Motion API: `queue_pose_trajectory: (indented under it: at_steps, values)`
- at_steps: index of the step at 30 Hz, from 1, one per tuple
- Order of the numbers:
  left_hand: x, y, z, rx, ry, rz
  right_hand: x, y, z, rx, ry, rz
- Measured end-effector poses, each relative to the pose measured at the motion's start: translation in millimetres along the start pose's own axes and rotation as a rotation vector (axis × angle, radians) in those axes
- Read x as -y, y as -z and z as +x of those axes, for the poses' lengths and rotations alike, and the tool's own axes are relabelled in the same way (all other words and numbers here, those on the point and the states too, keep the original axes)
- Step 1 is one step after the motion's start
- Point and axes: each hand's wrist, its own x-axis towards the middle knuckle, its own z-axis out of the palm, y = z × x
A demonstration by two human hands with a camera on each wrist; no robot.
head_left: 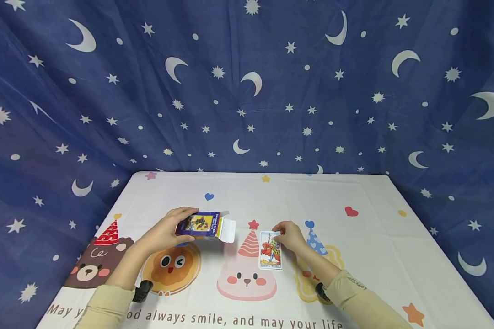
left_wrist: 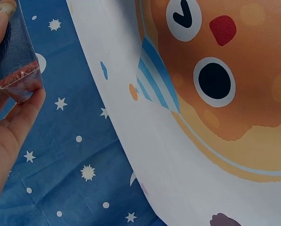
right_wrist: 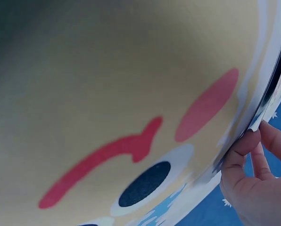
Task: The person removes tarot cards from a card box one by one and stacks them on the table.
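In the head view my left hand point(head_left: 170, 228) grips a dark blue card box point(head_left: 197, 224) with a yellow picture on its front, fingers along the far side and thumb along the near side. Its white flap point(head_left: 228, 230) hangs out at the right end. In the left wrist view the box point(left_wrist: 18, 52) shows a red band near its end. Over the pink printed figure, my right hand point(head_left: 291, 236) pinches a white-bordered tarot card point(head_left: 270, 251) by its upper right edge. The right wrist view shows the card point(right_wrist: 276, 75) nearly edge-on between thumb and fingertips.
A white tablecloth point(head_left: 313, 196) printed with cartoon animals, hearts, stars and lettering covers the table. Behind and to the left hangs a dark blue curtain point(head_left: 214, 109) with moons and stars. Dark wrist cameras sit at the left cuff point(head_left: 142, 291) and right cuff point(head_left: 322, 292).
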Motion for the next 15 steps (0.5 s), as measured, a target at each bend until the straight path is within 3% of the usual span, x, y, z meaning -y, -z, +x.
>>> queue_pose_trajectory:
  at_steps: [15]
  values:
    - [-0.8,0.5,-1.2,-0.009,-0.001,0.001,7.0,-0.6,-6.5,-0.002,0.031,-0.060]
